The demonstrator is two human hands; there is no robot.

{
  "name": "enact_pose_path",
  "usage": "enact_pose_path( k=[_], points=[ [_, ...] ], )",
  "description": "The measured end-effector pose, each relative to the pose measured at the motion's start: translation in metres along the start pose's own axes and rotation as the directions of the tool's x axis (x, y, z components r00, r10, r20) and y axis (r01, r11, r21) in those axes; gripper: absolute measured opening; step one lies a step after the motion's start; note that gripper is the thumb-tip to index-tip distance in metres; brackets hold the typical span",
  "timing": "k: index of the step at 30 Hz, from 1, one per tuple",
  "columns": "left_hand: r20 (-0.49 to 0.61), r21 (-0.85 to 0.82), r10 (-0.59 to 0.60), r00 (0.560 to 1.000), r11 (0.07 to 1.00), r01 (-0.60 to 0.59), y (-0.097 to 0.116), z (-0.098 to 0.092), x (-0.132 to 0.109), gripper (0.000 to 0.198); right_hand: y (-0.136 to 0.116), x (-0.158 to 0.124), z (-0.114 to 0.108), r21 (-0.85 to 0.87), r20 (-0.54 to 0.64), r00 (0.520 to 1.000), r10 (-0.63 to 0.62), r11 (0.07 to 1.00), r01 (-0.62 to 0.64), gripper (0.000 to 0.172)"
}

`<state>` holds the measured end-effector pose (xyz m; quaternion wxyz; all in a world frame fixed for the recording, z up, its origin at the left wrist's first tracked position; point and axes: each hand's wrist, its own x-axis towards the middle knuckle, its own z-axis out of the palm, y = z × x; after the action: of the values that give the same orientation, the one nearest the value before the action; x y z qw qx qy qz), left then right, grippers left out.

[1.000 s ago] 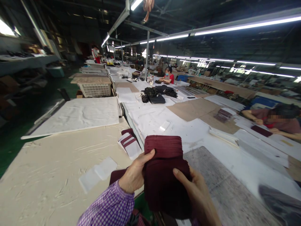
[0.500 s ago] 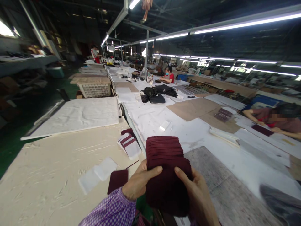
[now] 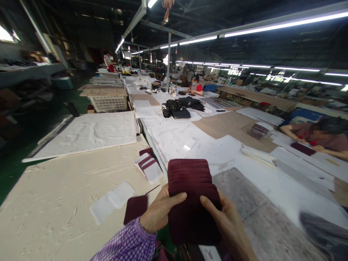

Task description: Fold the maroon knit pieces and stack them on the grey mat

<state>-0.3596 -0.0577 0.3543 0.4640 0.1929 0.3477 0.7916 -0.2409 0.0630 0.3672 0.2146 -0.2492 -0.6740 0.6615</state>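
Both my hands grip a thick stack of dark maroon fabric pieces (image 3: 190, 185) held upright in front of me. My left hand (image 3: 159, 212) clasps the stack's left side, thumb across its face. My right hand (image 3: 227, 221) holds the right side, thumb on top. One loose maroon piece (image 3: 136, 208) lies on the beige table sheet just left of my left hand. A small pile of white and maroon pieces (image 3: 149, 166) lies beyond it.
White patches (image 3: 112, 199) lie on the beige table (image 3: 54, 203). A grey board (image 3: 261, 214) sits to the right. A co-worker (image 3: 320, 136) leans over the right table by maroon pieces (image 3: 301, 148). Dark cloth (image 3: 179, 108) and a white basket (image 3: 108, 103) lie farther back.
The stack has been squared up and lowered slightly toward me. My left thumb moved across its face, and a loose maroon piece now shows on the table at left.
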Motion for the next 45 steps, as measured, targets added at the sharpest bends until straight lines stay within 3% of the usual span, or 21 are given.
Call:
enact_pose_path(
  k=[3, 7, 16, 24, 30, 37, 45],
  points=[
    [-0.02, -0.014, -0.017, 1.0, 1.0, 0.017, 0.003, 0.001, 0.001, 0.029, -0.001, 0.001, 0.0, -0.054, -0.056, 0.996, -0.073, 0.996, 0.07, 0.033],
    [0.037, -0.001, -0.071, 0.997, 0.997, 0.071, 0.01, -0.002, -0.002, 0.032, -0.008, 0.001, 0.0, 0.037, -0.057, 0.988, -0.144, 0.989, 0.146, 0.044],
    [0.047, 0.011, -0.068, 0.997, 0.998, 0.067, 0.015, -0.002, -0.007, 0.031, -0.003, -0.002, 0.002, 0.158, 0.058, 0.998, -0.024, 0.987, 0.014, 0.037],
    [0.066, 0.057, -0.04, 0.997, 0.998, 0.036, 0.014, -0.005, -0.006, 0.035, 0.003, -0.002, 0.011, 0.219, 0.031, 0.999, 0.03, 0.975, -0.036, 0.04],
    [0.069, 0.031, -0.04, 0.997, 0.999, 0.038, 0.011, -0.003, -0.007, 0.035, 0.002, -0.003, 0.011, 0.17, 0.043, 0.999, -0.004, 0.985, -0.003, 0.037],
    [0.063, 0.059, -0.082, 0.995, 0.995, 0.078, 0.017, -0.002, -0.008, 0.032, 0.001, 0.001, 0.003, -0.027, -0.026, 0.993, -0.118, 0.993, 0.118, 0.037],
    [0.093, 0.133, -0.103, 0.99, 0.987, 0.09, 0.025, -0.004, -0.01, 0.034, -0.015, -0.001, -0.001, 0.035, 0.031, 0.998, -0.054, 0.998, 0.053, 0.035]
  ],
)
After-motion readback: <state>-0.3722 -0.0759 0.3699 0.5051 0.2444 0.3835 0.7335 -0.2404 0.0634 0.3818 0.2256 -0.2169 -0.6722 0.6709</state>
